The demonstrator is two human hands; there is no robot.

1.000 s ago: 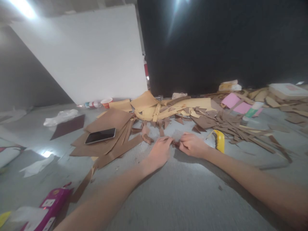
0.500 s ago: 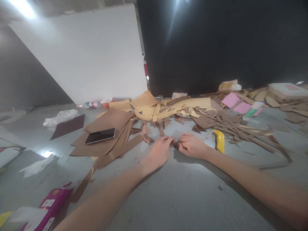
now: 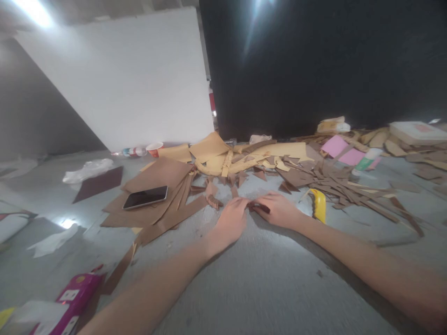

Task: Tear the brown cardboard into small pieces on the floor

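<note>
Between my hands, low over the grey tabletop, is a small strip of brown paper (image 3: 260, 207). My left hand (image 3: 233, 217) is closed with its fingertips pinching the strip's left end. The right end lies under the curled fingers of my right hand (image 3: 276, 209), which is closed on it too. Part of the strip is hidden by the fingers. Just beyond my left hand rests a short ridged, folded piece of brown paper (image 3: 213, 202). A yellow-handled cutter (image 3: 319, 204) lies to the right of my right wrist.
A phone (image 3: 145, 197) lies on stacked brown sheets (image 3: 164, 174) to the left. Yellow paper pieces (image 3: 213, 163) and brown scraps (image 3: 328, 179) spread along the back. A glue bottle (image 3: 366, 161) lies at the right. A purple power strip (image 3: 78, 298) sits front left.
My right hand has shifted its fingers along the brown strip, so more of it shows beneath them. My left hand has hardly moved and keeps its pinch.
</note>
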